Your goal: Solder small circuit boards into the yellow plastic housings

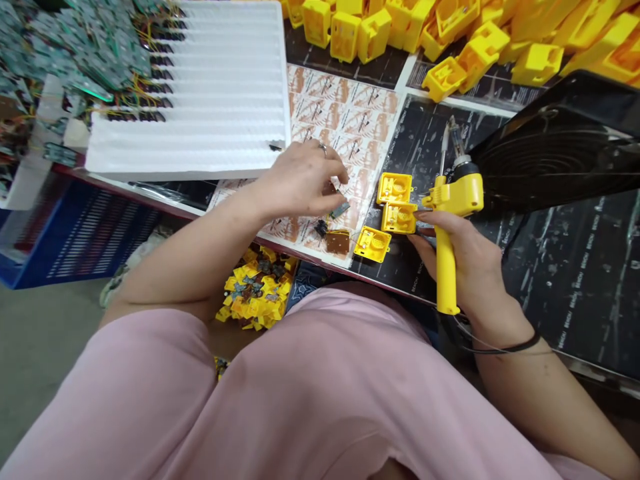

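My right hand (473, 267) is wrapped round the handle of a yellow soldering gun (457, 193), its tip pointing away from me. The fingers of that hand also reach the middle of three small open yellow cases, touching or close to it. That middle case (399, 218) sits between an upper case (395, 188) and a lower case (373, 244). Over the patterned sheet hovers my left hand (310, 177), fingers bent and thumb apart. Close to its thumb are a small grey-green circuit board (340, 211) and, lower down, a brown square board (338, 242) with dark wires.
A white ridged foam tray (225, 87) lies left, with a heap of wired circuit boards (85, 47) beside and over it. Yellow cases (345, 33) pile up at the back. A black fan-like housing (560, 147) stands right. Yellow parts (260, 290) fill a container below the table edge.
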### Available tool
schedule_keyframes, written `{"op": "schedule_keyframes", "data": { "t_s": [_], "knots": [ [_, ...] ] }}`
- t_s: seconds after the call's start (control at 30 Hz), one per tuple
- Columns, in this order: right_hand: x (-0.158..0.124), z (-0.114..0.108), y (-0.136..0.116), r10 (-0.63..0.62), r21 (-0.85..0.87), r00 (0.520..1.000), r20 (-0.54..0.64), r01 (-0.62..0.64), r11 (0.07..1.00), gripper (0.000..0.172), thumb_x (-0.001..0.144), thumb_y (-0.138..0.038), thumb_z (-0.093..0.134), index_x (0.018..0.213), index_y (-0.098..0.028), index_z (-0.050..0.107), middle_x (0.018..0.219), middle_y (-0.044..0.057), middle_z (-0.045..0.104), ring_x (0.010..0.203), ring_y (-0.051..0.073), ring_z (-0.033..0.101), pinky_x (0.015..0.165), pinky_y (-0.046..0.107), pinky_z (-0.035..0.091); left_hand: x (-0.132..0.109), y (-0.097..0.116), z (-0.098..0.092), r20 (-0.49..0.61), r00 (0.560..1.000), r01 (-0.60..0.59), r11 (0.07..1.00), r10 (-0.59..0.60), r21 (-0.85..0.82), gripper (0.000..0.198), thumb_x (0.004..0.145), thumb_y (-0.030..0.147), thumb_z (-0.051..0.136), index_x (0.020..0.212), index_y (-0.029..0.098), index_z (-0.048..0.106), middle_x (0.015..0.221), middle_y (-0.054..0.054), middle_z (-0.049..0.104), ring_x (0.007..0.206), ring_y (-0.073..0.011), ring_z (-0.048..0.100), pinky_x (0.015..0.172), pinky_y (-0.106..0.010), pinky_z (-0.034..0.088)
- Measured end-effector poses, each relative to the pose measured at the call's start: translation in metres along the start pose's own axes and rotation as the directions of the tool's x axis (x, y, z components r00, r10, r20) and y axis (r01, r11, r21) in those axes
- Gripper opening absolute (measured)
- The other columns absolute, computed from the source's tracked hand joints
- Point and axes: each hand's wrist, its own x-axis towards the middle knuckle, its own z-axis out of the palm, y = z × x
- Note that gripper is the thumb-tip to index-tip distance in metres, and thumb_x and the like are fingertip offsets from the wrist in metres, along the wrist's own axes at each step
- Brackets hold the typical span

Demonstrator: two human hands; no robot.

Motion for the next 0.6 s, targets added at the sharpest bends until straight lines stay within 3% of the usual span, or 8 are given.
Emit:
{"op": "schedule_keyframes", "data": {
  "t_s": [0.13, 0.33, 0.47, 0.6],
  "knots": [
    [0.003, 0.007, -0.010, 0.048, -0.001, 0.999, 0.008, -0.048, 0.999, 0.041, 0.090, -0.019, 0.071, 0.127, -0.026, 0.055, 0.105, 0.004, 0.075, 0.079, 0.016, 0.075, 0.071, 0.025, 0.062, -0.003, 0.008, 0.010, 0.023, 1.000, -0.002, 1.000, 0.002, 0.030, 0.025, 0.088, 0.035, 0.055, 0.092, 0.019, 0.074, 0.104, -0.007, 0.075, 0.103, -0.0279, 0.063, 0.097, -0.046, 0.043],
    [0.009, 0.013, -0.014, 0.116, -0.013, 0.993, -0.023, -0.117, 0.993, 0.045, 0.089, -0.019, 0.072, 0.129, -0.025, 0.053, 0.122, 0.006, 0.073, 0.104, 0.021, 0.074, 0.088, 0.031, 0.063, -0.019, 0.000, -0.001, -0.070, 0.997, 0.009, 0.990, -0.018, -0.139, 0.025, 0.089, 0.032, 0.053, 0.091, 0.021, 0.075, 0.096, -0.005, 0.076, 0.093, -0.0215, 0.066, 0.092, -0.039, 0.046],
    [0.012, 0.019, -0.017, 0.107, -0.052, 0.994, -0.012, -0.107, 0.993, 0.041, 0.090, -0.021, 0.072, 0.128, -0.024, 0.055, 0.119, 0.006, 0.074, 0.096, 0.020, 0.076, 0.079, 0.029, 0.063, -0.019, 0.000, -0.004, -0.089, 0.995, 0.019, 0.951, -0.048, -0.310, 0.025, 0.086, 0.034, 0.055, 0.091, 0.019, 0.074, 0.086, -0.002, 0.075, 0.084, -0.0169, 0.066, 0.085, -0.032, 0.050],
    [0.010, 0.007, -0.021, 0.095, -0.044, 0.984, -0.153, -0.103, 0.994, 0.036, 0.085, -0.021, 0.078, 0.117, -0.024, 0.064, 0.104, 0.003, 0.077, 0.081, 0.017, 0.075, 0.074, 0.025, 0.061, -0.008, 0.009, 0.004, -0.057, 0.998, -0.023, 0.927, 0.002, -0.374, 0.024, 0.084, 0.031, 0.056, 0.091, 0.016, 0.072, 0.083, -0.002, 0.074, 0.077, -0.0140, 0.065, 0.078, -0.028, 0.049]
  ]
}}
